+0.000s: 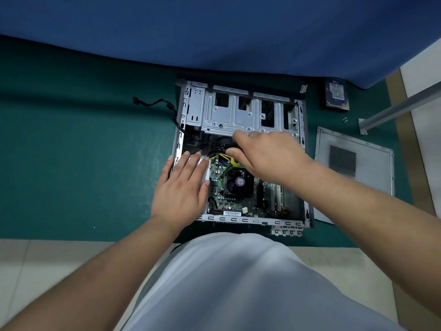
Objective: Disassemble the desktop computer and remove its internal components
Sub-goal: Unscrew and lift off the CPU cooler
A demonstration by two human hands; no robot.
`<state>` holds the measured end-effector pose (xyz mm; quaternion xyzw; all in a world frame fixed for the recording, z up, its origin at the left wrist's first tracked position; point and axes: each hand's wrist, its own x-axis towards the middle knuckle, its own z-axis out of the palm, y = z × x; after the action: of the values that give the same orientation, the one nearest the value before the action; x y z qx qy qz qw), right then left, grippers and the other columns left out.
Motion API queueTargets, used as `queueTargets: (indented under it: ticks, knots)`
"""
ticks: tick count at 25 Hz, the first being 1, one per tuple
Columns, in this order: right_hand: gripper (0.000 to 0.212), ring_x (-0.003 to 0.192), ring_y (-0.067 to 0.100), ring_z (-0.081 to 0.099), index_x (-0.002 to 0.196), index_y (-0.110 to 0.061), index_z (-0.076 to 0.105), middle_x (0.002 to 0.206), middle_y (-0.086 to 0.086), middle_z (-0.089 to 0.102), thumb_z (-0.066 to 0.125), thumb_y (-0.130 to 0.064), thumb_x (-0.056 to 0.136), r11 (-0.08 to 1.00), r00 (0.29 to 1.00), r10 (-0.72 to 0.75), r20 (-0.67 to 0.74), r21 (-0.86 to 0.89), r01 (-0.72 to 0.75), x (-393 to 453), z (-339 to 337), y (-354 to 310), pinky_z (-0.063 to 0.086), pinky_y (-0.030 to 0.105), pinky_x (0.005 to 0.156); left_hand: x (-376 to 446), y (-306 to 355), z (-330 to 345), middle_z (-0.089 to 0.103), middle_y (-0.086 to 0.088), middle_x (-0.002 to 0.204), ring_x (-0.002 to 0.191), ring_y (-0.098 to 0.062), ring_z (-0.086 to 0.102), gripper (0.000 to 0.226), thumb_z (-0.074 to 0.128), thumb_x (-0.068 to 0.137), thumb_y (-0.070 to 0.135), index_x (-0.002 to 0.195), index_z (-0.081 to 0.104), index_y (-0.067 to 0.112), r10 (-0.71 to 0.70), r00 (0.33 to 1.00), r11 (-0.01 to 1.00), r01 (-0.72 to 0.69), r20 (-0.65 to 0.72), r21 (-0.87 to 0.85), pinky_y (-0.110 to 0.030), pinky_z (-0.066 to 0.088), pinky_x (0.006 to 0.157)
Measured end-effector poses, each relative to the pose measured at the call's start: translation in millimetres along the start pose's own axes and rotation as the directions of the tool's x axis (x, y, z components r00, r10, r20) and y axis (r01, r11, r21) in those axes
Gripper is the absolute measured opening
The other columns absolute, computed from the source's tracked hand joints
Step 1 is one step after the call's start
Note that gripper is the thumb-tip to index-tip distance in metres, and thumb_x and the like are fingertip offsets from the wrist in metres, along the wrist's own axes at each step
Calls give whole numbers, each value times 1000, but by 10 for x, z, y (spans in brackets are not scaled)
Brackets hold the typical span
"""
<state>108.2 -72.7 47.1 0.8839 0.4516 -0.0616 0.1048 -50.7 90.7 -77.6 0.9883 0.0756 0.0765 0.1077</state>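
Note:
An open desktop computer case point(241, 220) lies flat on a green mat. Inside, the green motherboard point(224, 199) shows a black CPU fan point(238, 181) and a bundle of yellow and black cables point(220, 156). A silver drive cage point(229, 111) fills the far half of the case. My left hand point(181, 187) rests flat, fingers straight, on a pale box at the case's left wall. My right hand point(265, 154) reaches in over the board, with thumb and fingers curled round a black connector below the drive cage; the connector is mostly hidden.
The removed side panel point(372, 149) lies right of the case. A hard drive point(337, 95) sits at the back right, with small screws point(345, 119) and a metal table leg point(393, 111) near it. A loose black cable point(157, 102) trails left of the case. Blue cloth hangs behind.

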Motion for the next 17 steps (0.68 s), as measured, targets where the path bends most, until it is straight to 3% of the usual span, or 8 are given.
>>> queueTargets:
  ticks: [3, 5, 7, 10, 12, 14, 15, 17]
  knots:
    - [45, 65, 30, 59, 113, -16, 47, 86, 3, 61, 30, -57, 105, 996, 996, -79, -32, -37, 78, 21, 32, -47, 34, 31, 49, 0, -4, -8, 45, -3, 159, 151, -24, 34, 52, 40, 105, 39, 152, 48, 19, 0, 1000, 1000, 0, 7, 4, -50, 20, 125]
    - [28, 87, 28, 61, 121, -20, 54, 103, 4, 58, 48, -43, 105, 961, 963, -264, 53, 105, 258, 47, -5, 45, 47, 37, 62, 3, -2, -14, 44, -2, 159, 152, -24, 33, 52, 39, 105, 39, 152, 47, 19, 1, 1000, 1000, -1, 16, 9, -50, 20, 125]
    - [20, 96, 24, 58, 120, -31, 61, 114, -1, 52, 60, -30, 100, 917, 932, -346, 108, 250, 312, 56, -102, 169, 52, 39, 73, 4, 0, -16, 45, -3, 159, 151, -25, 33, 52, 39, 105, 39, 152, 47, 19, 0, 1000, 1000, 0, 18, 7, -50, 19, 125]
    - [30, 89, 25, 61, 128, -33, 55, 110, 1, 56, 52, -39, 99, 944, 967, -204, 153, 294, 153, 37, -127, 106, 49, 36, 69, 2, 1, -9, 45, -3, 159, 151, -25, 33, 52, 39, 105, 40, 152, 47, 19, 2, 1000, 1000, -2, 15, 5, -50, 20, 125]
    - [49, 78, 33, 65, 122, -20, 49, 85, 10, 62, 31, -61, 102, 994, 996, 61, 69, 87, -67, 57, -16, -51, 40, 34, 54, -4, -6, 0, 45, -3, 159, 151, -25, 33, 53, 38, 105, 40, 153, 46, 19, 3, 1000, 1000, -3, 10, 6, -51, 20, 125]
    - [62, 67, 32, 66, 110, -15, 52, 69, 8, 59, 20, -67, 103, 978, 980, 190, -52, -78, -193, 74, -5, -159, 22, 29, 47, -4, -10, 8, 45, -3, 159, 151, -25, 34, 53, 38, 105, 40, 153, 46, 19, 4, 1000, 1000, -4, 3, 9, -50, 20, 125]
    - [59, 68, 32, 67, 109, -15, 53, 70, 7, 61, 22, -64, 104, 974, 980, 192, -55, -111, -197, 79, -11, -160, 22, 29, 47, -7, -11, 11, 45, -3, 159, 151, -24, 34, 53, 38, 105, 40, 153, 46, 19, 5, 1000, 1000, -5, 4, 12, -50, 20, 125]
    - [42, 86, 32, 66, 115, -15, 53, 92, 9, 66, 38, -53, 105, 997, 998, -61, 28, -42, 62, 91, -14, -39, 42, 35, 55, -3, -10, 12, 45, -2, 159, 151, -24, 34, 53, 37, 105, 41, 152, 47, 20, 4, 1000, 1000, -4, 4, 13, -50, 20, 125]
